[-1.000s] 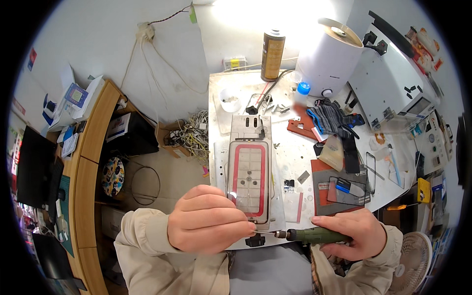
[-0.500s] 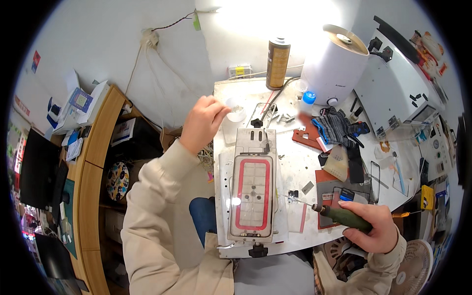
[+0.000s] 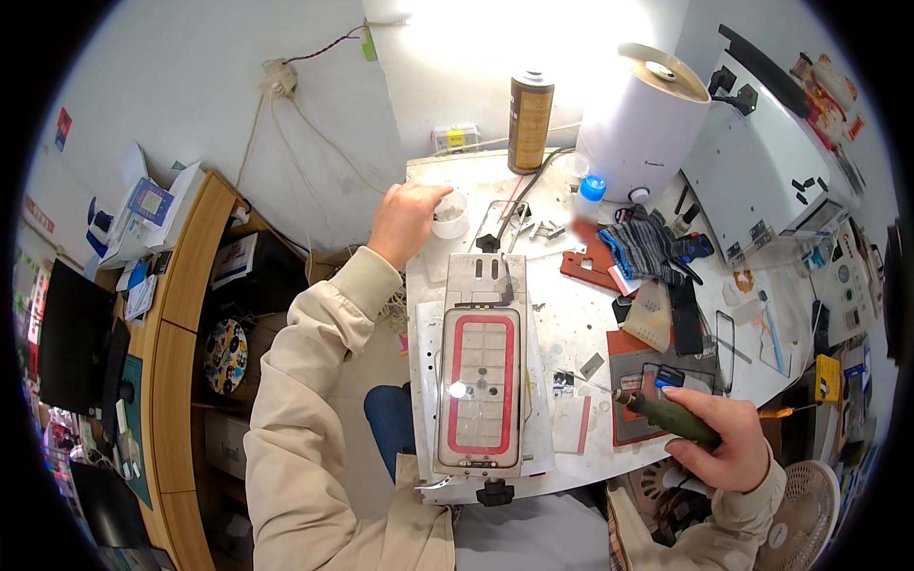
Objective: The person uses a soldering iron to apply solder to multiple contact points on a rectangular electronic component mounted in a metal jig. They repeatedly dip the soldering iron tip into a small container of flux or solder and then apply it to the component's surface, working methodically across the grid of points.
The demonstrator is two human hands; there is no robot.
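- My right hand (image 3: 728,447) is near me, at the bench (image 3: 571,324) edge. Its fingers are wrapped tight round a green tool (image 3: 666,419), with the thin tip pointing left and held just above the bench.
- Just left of the tip lies a flat jig (image 3: 481,381) with a red frame, flat on the bench in front of me.
- Farther off, my left hand (image 3: 405,221) reaches out to a small white cup (image 3: 450,215) near the wall. The fingers are curled at its rim. I cannot tell if they pinch anything.
- I think I am at the step of dealing with the cup, while the tool waits.
- Next, I think, the left hand should come back slowly and the tool tip should stay off the jig.
- Behind the cup stands a brown can (image 3: 529,108).
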